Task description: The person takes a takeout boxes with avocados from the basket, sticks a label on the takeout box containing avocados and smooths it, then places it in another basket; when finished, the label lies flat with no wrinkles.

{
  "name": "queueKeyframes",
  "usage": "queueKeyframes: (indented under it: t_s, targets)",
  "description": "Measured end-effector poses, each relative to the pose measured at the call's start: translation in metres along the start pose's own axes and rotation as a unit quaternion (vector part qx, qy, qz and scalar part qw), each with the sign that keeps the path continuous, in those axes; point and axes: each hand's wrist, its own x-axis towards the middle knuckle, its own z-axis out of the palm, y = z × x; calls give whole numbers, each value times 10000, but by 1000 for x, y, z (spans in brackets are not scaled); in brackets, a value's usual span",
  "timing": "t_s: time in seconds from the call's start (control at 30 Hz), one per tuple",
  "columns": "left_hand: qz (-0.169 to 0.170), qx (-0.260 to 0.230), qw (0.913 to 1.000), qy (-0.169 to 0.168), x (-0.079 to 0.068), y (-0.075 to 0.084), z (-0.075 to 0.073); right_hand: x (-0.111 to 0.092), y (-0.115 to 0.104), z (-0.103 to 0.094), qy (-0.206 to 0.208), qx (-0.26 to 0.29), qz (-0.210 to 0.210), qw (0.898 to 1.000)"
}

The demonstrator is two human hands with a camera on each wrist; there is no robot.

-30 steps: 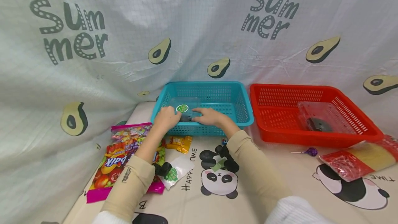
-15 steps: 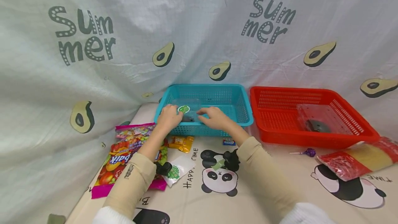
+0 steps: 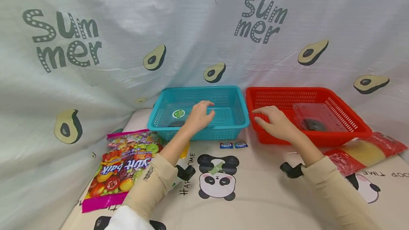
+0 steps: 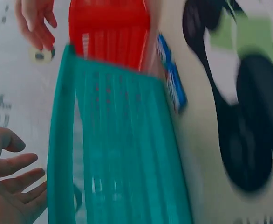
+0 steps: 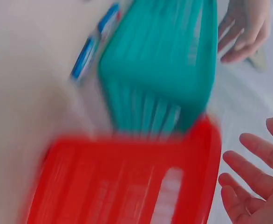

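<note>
My left hand (image 3: 199,116) hovers over the front of the turquoise basket (image 3: 228,127), fingers loosely bent, with nothing held. Inside that basket's left half lies a clear plastic box (image 3: 179,114) with a round green sticker; my hand and forearm hide part of this end. Over the left end of the red basket (image 3: 266,138) is my right hand (image 3: 274,121), its fingers spread and empty. The right wrist view shows this hand's relaxed fingers (image 5: 253,172) beside the red rim. Another clear plastic box (image 3: 319,111) sits in the red basket, with a dark rounded item (image 3: 314,125) inside.
Two small blue packets (image 3: 226,145) lie before the turquoise basket. A big fruit candy bag (image 3: 124,166) is at left, near a mostly hidden yellow packet (image 3: 185,151). A red and yellow pack (image 3: 367,152) leans near the red basket. A printed curtain (image 3: 191,27) hangs behind.
Both hands have come away from the clear box in the turquoise basket and moved right, the right hand as far as the red basket. The box stays behind. The head view has shifted slightly.
</note>
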Motion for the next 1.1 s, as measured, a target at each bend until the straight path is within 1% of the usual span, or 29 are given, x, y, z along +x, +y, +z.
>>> queueKeyframes:
  t_s: [0.1,0.17,0.2,0.27,0.33,0.4,0.5,0.57,0.6,0.67,0.7,0.8,0.9,1.0,1.1]
  targets:
    - [355,-196,9989,-227,6,27,24,-18,25,-23,62,-187,372,9991]
    - [485,-219,9977,-410,9,44,38,-27,42,-37,156,-311,620,9975]
    - [474,-179,9974,-516,12,53,45,-31,50,-44,221,-343,760,9963]
    - [308,-14,9968,-732,16,68,58,-41,67,-55,362,-390,1094,9926]
    - [15,273,9954,-921,21,80,71,-50,85,-63,488,-449,1409,9878]
    - [-198,721,9924,-979,25,89,84,-59,102,-71,525,-472,1708,9828]
    - [-122,1515,9852,-793,28,100,103,-72,126,-79,450,-661,2067,9751]
    - [-35,1855,9803,-681,29,107,113,-79,138,-84,352,-767,2236,9710]
    - [15,1941,9788,-651,30,110,117,-81,143,-86,303,-823,2322,9687]
    - [-17,1921,9789,-695,35,113,123,-81,150,-86,163,-891,2425,9659]
    - [-92,1867,9795,-748,37,113,124,-80,153,-85,61,-906,2510,9637]
    - [-316,1910,9775,-836,45,111,127,-75,156,-81,-351,-914,2743,9566]
    - [-515,1892,9764,-906,48,108,127,-71,157,-78,-734,-906,2973,9477]
    - [-507,1753,9798,-818,49,106,127,-69,158,-78,-871,-913,3073,9432]
    - [-360,1679,9832,-620,50,106,127,-65,159,-80,-892,-986,3085,9419]
